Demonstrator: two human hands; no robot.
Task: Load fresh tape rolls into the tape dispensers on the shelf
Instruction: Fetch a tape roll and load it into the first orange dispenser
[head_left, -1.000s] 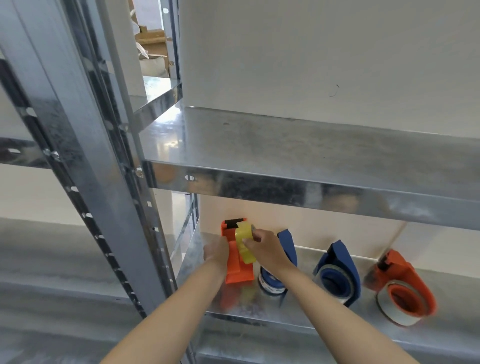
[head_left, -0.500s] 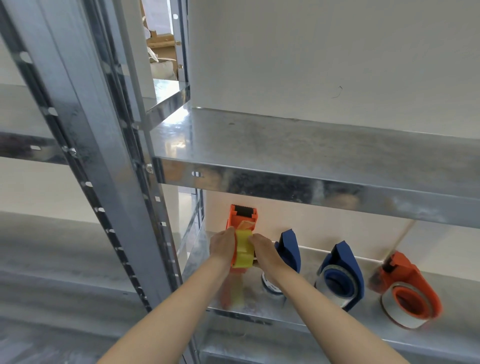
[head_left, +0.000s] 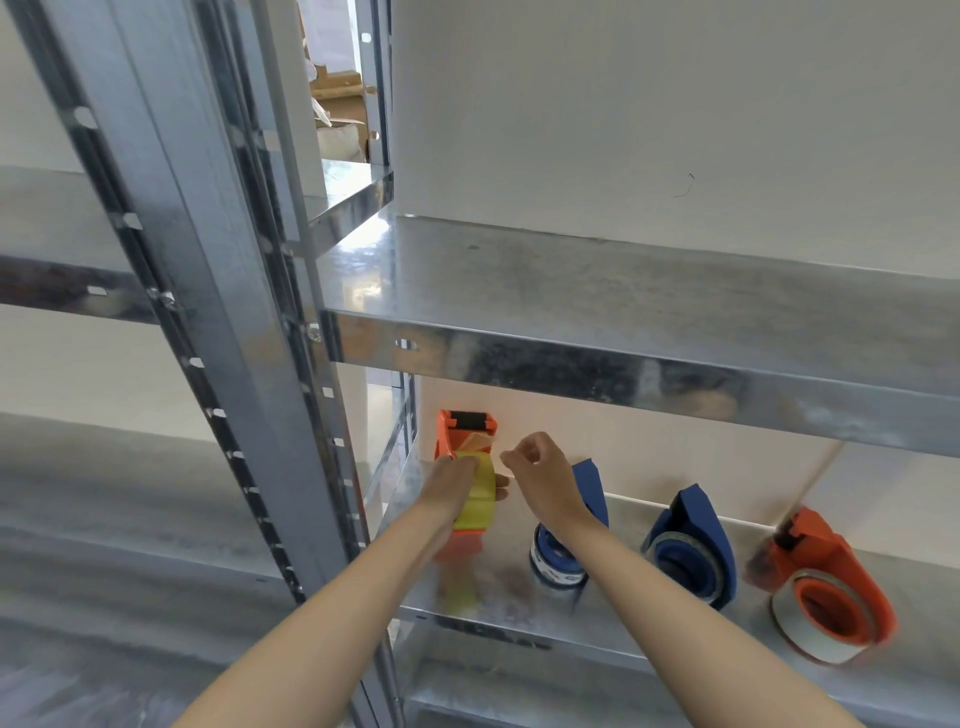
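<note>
Stage: late in the job, by my reading. Three dispensers in the row already carry a roll, and the fourth, the left orange dispenser (head_left: 466, 428), is being loaded.
To do: probably leading the tape end up over that dispenser's head and then letting go. No spare rolls are in view.
Front edge: the lower shelf (head_left: 519, 618) has its lip just in front of the left orange dispenser's foot.
Row end: the right orange dispenser (head_left: 836, 587) lies well to the right of the left orange one and close to the lip. It holds a white roll around an orange hub.
Third along: the second blue dispenser (head_left: 698, 540) is between that one and the next, with a pale-edged roll seated in it.
Neighbour: the first blue dispenser (head_left: 589, 488) is just right of the left orange dispenser. A blue-and-white roll sits at its base, partly behind the right forearm.
Holding: the left hand (head_left: 449, 486) is wrapped round the yellow tape roll (head_left: 480, 499), with the thumb showing on the roll's right side.
Task's roll: it sits against the front of the left orange dispenser, about midway up. Whether it is fully on the hub I cannot tell.
Free hand: the right hand (head_left: 543, 475) is just right of that dispenser's head and apart from the roll. Thumb and forefinger are pinched together and the other fingers are curled. It may hold the loose tape end, which is too fine to see.
Overhead: the upper shelf (head_left: 623, 280) juts out above the left orange dispenser.
Farthest: cardboard boxes (head_left: 335, 88) are far behind it, up and to the left.
</note>
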